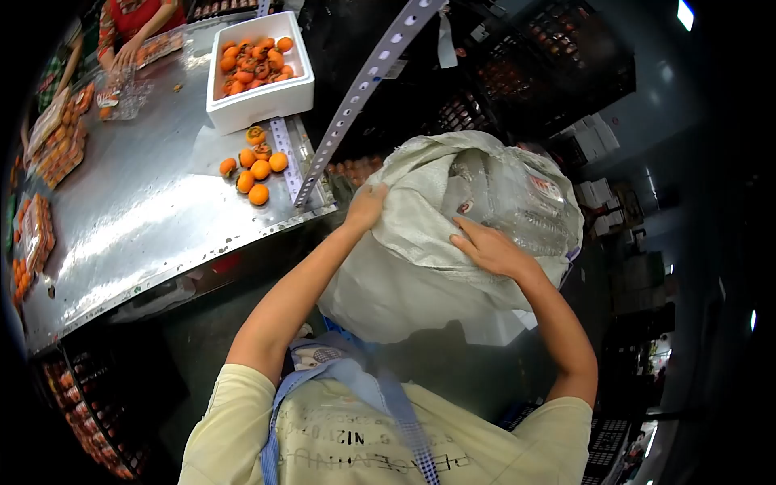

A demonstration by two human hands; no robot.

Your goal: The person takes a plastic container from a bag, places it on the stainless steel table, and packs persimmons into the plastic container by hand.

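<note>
A large white woven sack (396, 283) stands in front of me with its mouth rolled open. Inside it lies a stack of clear plastic punnets (517, 202), some with printed labels. My left hand (367, 207) is closed on the sack's rim at the left, its fingertips partly hidden by the cloth. At the near edge of the opening, my right hand (493, 249) grips the folded rim, thumb and forefinger showing, the other fingers hidden.
Left of the sack is a metal table (153, 218) with loose persimmons (259, 169) and a white foam box (263, 109) of more persimmons. Packed punnets (61, 137) line its far left. A perforated metal post (356, 97) rises at its corner. A co-worker's hands (125, 56) handle a punnet.
</note>
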